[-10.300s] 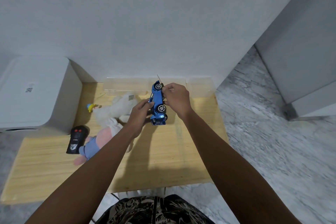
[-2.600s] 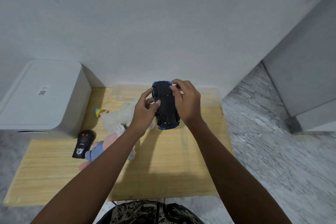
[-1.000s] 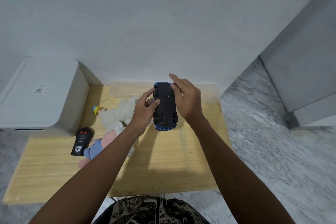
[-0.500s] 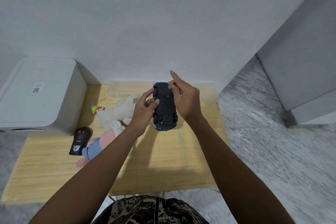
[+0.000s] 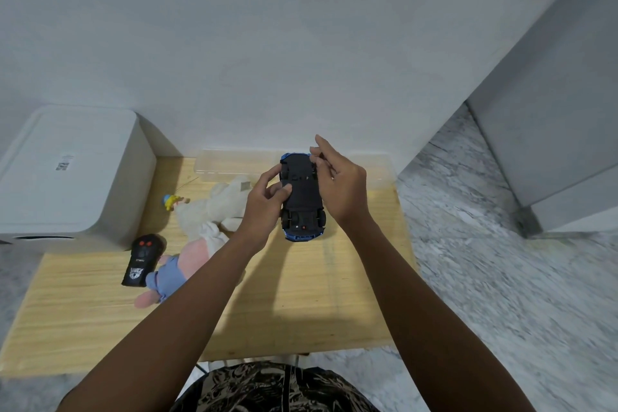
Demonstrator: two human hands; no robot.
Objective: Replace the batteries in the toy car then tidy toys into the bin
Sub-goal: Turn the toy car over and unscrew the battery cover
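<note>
Above the table [image 5: 301,304], toy car [image 5: 302,192] held belly-up: left hand [image 5: 266,202] grips its side, right hand [image 5: 341,184] pinches at the underside, index raised. Risk: car slips if prying outpaces the one-sided grip.

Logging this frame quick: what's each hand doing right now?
Left hand: closed on the upside-down toy car, thumb on its underside.
Right hand: fingers at the car's far end, grip unclear.

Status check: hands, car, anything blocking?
Both hands, left and right, hold car belly-up above table. Battery cover looks shut. Nothing in the way.
</note>
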